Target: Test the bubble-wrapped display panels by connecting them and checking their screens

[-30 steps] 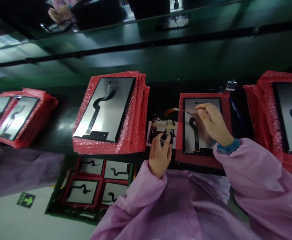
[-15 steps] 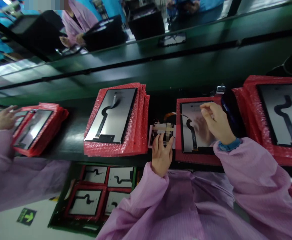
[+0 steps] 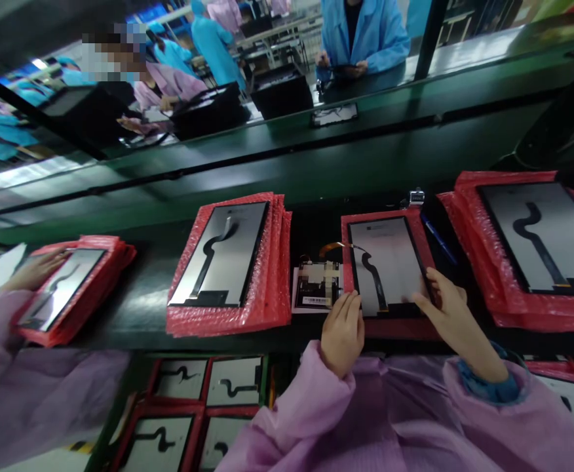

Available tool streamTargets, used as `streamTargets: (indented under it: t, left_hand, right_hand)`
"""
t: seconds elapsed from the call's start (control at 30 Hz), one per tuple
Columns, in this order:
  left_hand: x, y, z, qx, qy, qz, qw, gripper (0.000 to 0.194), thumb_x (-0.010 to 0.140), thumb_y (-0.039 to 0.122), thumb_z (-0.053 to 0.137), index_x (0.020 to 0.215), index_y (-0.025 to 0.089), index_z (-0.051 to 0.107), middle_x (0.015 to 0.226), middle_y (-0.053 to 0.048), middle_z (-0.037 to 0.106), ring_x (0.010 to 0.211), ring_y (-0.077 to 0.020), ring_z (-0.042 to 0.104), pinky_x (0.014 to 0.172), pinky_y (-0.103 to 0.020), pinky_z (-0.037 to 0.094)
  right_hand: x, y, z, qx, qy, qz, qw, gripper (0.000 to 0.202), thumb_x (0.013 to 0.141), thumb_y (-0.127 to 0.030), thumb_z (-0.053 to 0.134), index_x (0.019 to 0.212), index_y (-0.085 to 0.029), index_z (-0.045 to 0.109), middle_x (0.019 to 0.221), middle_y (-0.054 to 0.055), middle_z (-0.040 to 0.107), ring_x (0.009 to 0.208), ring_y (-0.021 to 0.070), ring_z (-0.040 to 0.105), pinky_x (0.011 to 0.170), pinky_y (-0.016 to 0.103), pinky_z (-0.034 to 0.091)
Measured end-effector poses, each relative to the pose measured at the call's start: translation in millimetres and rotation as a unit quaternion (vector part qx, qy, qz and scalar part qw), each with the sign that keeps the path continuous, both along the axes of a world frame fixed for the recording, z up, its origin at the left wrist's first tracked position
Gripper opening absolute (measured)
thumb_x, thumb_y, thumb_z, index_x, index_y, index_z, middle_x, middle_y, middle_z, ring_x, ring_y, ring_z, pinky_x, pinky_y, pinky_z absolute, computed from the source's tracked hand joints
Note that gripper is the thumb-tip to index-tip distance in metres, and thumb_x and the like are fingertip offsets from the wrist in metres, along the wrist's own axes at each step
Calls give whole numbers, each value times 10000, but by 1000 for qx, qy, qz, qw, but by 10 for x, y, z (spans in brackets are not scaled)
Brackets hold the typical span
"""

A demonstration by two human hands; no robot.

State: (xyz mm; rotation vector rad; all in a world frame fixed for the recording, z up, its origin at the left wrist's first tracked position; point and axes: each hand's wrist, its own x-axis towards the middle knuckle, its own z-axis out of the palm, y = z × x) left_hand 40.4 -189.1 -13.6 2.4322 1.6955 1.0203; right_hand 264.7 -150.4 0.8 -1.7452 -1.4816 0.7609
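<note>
Both hands now sit at the near corners of the panel (image 3: 388, 262) on its red pad (image 3: 348, 246), left hand (image 3: 342, 331) loosely curled, right hand (image 3: 447, 314) open-fingered along its edge, seemingly steadying it flat.

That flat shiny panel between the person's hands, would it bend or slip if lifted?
The panel looks thin, flat and glossy, so probably stiff yet fragile and slippery. Its black ribbon cable curves loosely, so likely floppy. The red bubble wrap underneath suggests it needs cushioning.
</note>
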Motion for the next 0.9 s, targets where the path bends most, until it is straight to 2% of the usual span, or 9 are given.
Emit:
streamTargets:
  t: [0.13,0.23,0.33,0.43,0.53,0.6,0.73,0.8,0.9]
  left_hand:
    - [-25,-23,57,-31,-20,-17,999,316,959,130,497,1255,110,606,1213,-148,731,1182,-281,662,1015,-437,597]
    - [-123,51,149,-102,-72,-32,992,288,981,198,507,1220,123,648,1140,-144,746,1132,-272,680,967,-420,609]
    - [-217,250,286,-133,-165,-20,977,264,1016,284,475,1069,174,709,997,-111,764,992,-244,717,894,-404,612]
    - [-228,498,456,-108,-350,-6,930,316,1029,399,471,1141,205,695,1165,-108,744,1145,-244,688,1032,-435,553]
    - [-200,677,617,-131,-536,-40,833,455,1050,500,370,1374,254,574,1418,-92,633,1338,-243,593,1133,-452,501]
    - [-215,732,694,-172,-585,-44,791,504,1060,512,283,1446,278,505,1440,-83,620,1324,-246,608,1102,-457,535]
    - [-349,755,735,-220,-544,-3,810,513,1056,513,274,1437,270,517,1389,-83,657,1243,-255,666,1003,-443,601]
    - [-414,761,714,-212,-535,1,818,500,1037,535,339,1392,256,554,1348,-93,680,1236,-271,671,983,-446,608]
    - [-458,776,689,-212,-580,1,786,466,994,527,446,1331,236,586,1269,-103,716,1215,-296,680,970,-452,605]
  right_hand:
    - [-33,32,249,-62,232,-71,968,624,732,-579,694,1241,-238,577,1328,108,611,1289,294,552,1178,539,378]
    - [-136,-22,551,-35,328,-80,941,561,743,-505,728,1227,-259,587,1345,80,609,1347,276,529,1223,509,337]
    - [-365,-117,843,34,310,-13,950,471,855,-448,684,1284,-291,569,1390,57,581,1354,246,524,1210,482,369]
    - [-660,-169,999,98,246,131,955,451,937,-418,630,1356,-297,513,1413,66,555,1341,227,525,1178,464,412]
    - [-923,-133,916,119,227,228,939,438,987,-449,553,1386,-286,479,1421,86,545,1344,221,518,1159,458,432]
    - [-1062,-87,749,107,214,202,950,436,1014,-484,478,1394,-271,465,1420,101,543,1344,235,510,1156,488,428]
    - [-1268,-69,443,66,105,149,981,532,999,-565,434,1399,-217,472,1401,150,563,1345,318,472,1152,610,388]
    - [-1326,-113,410,74,94,193,974,577,982,-587,458,1420,-212,460,1406,159,563,1349,325,470,1150,603,398]
    - [-1329,-166,435,101,186,249,945,543,1009,-550,431,1463,-253,407,1439,127,545,1365,254,489,1153,498,436]
